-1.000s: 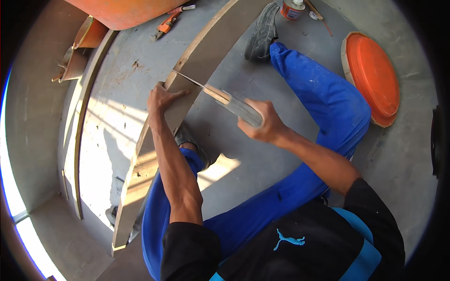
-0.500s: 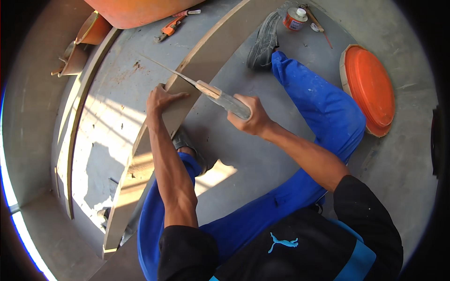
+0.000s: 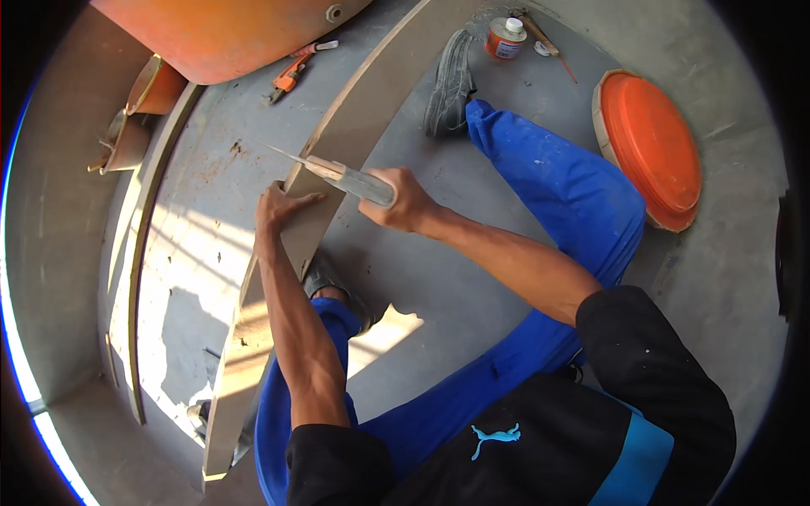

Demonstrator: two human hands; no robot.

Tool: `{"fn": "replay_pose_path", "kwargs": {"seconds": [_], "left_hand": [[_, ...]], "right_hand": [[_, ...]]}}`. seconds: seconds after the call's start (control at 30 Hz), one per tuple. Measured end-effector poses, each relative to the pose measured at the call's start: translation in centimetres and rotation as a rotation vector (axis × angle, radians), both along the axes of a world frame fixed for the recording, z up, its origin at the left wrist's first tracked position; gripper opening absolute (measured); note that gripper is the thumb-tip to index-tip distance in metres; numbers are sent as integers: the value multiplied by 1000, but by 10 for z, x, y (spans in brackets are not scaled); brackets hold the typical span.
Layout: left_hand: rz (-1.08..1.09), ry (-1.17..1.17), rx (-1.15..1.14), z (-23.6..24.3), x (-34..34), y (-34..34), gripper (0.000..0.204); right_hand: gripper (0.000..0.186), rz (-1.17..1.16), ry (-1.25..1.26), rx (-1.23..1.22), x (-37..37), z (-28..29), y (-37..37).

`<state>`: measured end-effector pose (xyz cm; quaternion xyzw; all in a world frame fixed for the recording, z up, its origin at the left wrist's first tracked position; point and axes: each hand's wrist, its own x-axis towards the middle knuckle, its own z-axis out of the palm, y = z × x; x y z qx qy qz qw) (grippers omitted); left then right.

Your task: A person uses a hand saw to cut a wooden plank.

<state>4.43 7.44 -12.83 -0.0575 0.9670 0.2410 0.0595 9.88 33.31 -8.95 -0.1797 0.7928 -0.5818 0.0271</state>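
A long wooden board (image 3: 359, 105) stands on edge across the floor between my legs. My left hand (image 3: 283, 208) grips its upper edge, thumb over the near face and fingers over the far side. Just beyond that hand, a handsaw (image 3: 364, 185) lies across the board's top edge, its thin blade pointing away to the left. The fingers of my right hand (image 3: 400, 201) are wrapped round the saw's grey-and-wood handle on the near side. Whether the teeth have cut into the wood cannot be made out.
A second narrow board (image 3: 156, 194) lies to the left. Orange pliers-like tool (image 3: 287, 80) rests beyond the board, under a large orange tub (image 3: 245, 34). A small can (image 3: 505, 39) stands at the far side; an orange lid (image 3: 651, 143) leans at the right wall.
My right hand has pushed the saw forward and left, so its handle is nearer the board. The left hand keeps its grip. The whole view has shifted slightly.
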Motion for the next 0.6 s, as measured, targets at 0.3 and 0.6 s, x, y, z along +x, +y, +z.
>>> {"fn": "replay_pose_path", "kwargs": {"seconds": [0.3,0.6], "left_hand": [[29,-206,192,45,7,-12,68],[71,-173,179,9,11,-22,74]], "right_hand": [[28,-82,131,54,166,65,116],[27,-1,-107,107,19,22,-32]]}}
